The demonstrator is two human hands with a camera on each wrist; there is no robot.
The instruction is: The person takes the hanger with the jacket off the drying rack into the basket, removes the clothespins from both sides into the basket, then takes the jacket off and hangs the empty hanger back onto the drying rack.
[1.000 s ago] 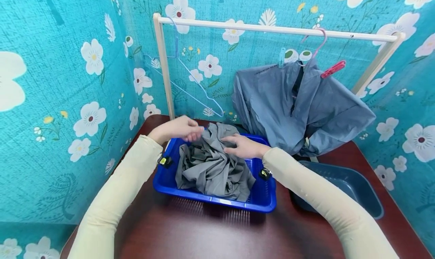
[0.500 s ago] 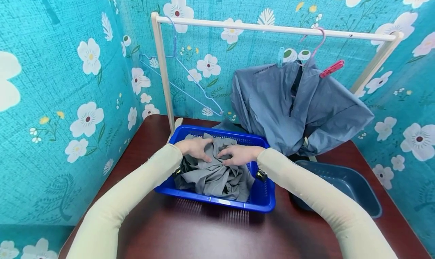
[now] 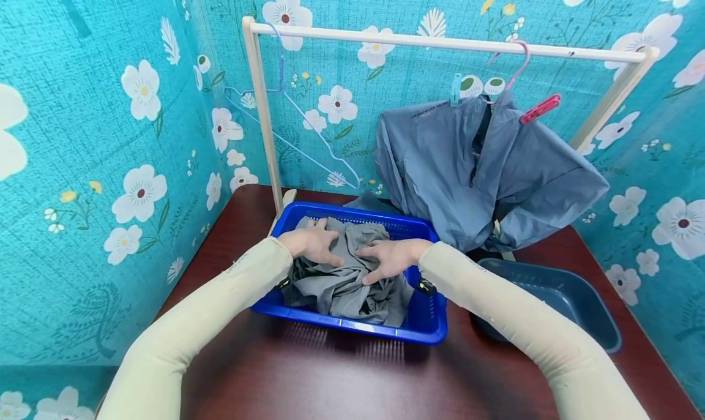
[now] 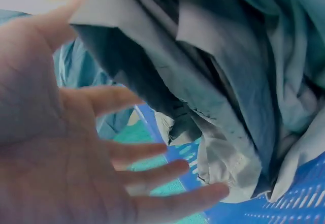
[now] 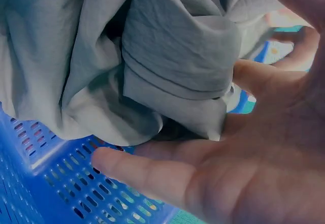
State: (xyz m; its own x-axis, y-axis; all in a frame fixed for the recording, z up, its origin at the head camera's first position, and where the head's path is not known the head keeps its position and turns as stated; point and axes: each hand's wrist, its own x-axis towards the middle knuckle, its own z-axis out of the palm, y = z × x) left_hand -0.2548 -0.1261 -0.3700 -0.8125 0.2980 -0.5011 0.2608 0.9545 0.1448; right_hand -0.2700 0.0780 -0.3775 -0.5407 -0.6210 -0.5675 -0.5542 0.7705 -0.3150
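A crumpled grey garment (image 3: 344, 288) lies heaped in the blue plastic basket (image 3: 352, 329). My left hand (image 3: 314, 243) is over the heap's left rear part, and the left wrist view shows its fingers (image 4: 167, 203) spread beside the cloth's folds. On the right side of the heap is my right hand (image 3: 393, 258), thumb and fingers apart. In the right wrist view its fingers (image 5: 142, 176) extend along the lower edge of the cloth, with the slotted basket wall behind. Neither hand grips the fabric.
Behind the basket stands a wooden rack (image 3: 440, 40). A blue hanger (image 3: 308, 108) hangs at its left; a blue-grey jacket (image 3: 435, 163) hangs at its right, with a pink clothespin (image 3: 540, 108). A dark blue basin (image 3: 578, 297) sits right of the basket on the brown table (image 3: 341, 383).
My left hand has come down from the basket's far left rim onto the garment, and its fingers have spread. My right hand has moved slightly down, its fingers opening wider. The raised cloth has sunk.
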